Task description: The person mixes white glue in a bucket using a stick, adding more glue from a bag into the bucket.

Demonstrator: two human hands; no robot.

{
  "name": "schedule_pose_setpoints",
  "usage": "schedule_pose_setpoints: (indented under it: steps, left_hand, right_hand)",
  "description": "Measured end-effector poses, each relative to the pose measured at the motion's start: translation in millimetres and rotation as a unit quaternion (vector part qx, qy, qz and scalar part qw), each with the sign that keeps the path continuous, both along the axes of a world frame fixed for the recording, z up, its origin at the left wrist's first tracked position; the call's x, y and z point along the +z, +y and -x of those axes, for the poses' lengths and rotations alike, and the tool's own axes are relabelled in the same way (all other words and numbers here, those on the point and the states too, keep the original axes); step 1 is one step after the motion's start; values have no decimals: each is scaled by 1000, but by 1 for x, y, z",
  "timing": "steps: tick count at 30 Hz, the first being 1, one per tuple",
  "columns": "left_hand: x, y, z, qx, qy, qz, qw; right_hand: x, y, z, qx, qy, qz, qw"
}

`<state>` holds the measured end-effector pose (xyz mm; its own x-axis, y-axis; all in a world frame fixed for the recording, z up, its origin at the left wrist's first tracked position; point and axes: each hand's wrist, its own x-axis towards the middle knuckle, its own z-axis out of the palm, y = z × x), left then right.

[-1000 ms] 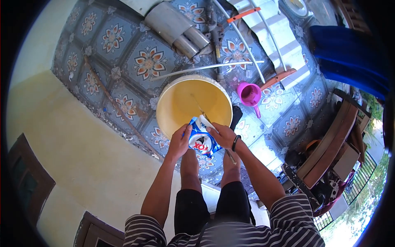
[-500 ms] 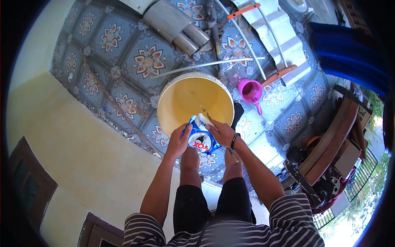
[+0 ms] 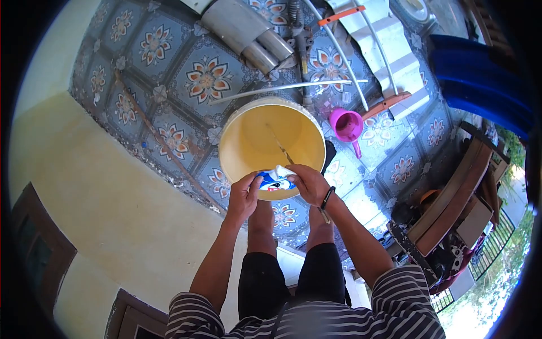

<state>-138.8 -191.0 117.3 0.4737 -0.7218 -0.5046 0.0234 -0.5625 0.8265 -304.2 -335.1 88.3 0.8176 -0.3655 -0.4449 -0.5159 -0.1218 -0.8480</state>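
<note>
Over the near rim of a round yellow bucket [image 3: 240,135], both my hands grip a blue and white packet [image 3: 275,179]. My left hand [image 3: 245,193] pinches its left side. At its right side my right hand [image 3: 309,184] holds the packet's edge, and a thin stick [image 3: 279,144] passes by or under that hand, its far end inside the bucket. How the stick is held is hidden. The packet is tilted, its printed face mostly out of sight. A pink mug [image 3: 346,125] sits on the floor right of the bucket.
Beyond the bucket lie a grey metal cylinder [image 3: 237,25], a white curved rod [image 3: 282,88] and a white frame with orange ends [image 3: 387,104]. Blue sheeting [image 3: 480,79] and brown boards [image 3: 451,198] are at the right. A long stick [image 3: 152,133] lies along the left wall.
The packet has tipped and moved up over the bucket's near rim, so less of its printed face shows. Both hands have shifted slightly with it.
</note>
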Motion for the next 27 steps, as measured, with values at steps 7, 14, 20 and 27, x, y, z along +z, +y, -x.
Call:
schedule_pose_setpoints:
  steps: [7, 14, 20, 27]
  left_hand:
    - [1, 2, 4, -11, -48, 28, 998]
    - [11, 0, 1, -85, -184, 63, 977]
    - [10, 1, -1, -75, -179, 57, 979]
    - [6, 5, 2, -53, -136, 45, 988]
  right_hand:
    - [-1, -8, -4, 6, -55, 55, 997]
    - [-8, -11, 1, 48, -73, 90, 992]
    - [-7, -12, 0, 67, -74, 102, 990]
    - [-4, -7, 3, 57, -53, 82, 994]
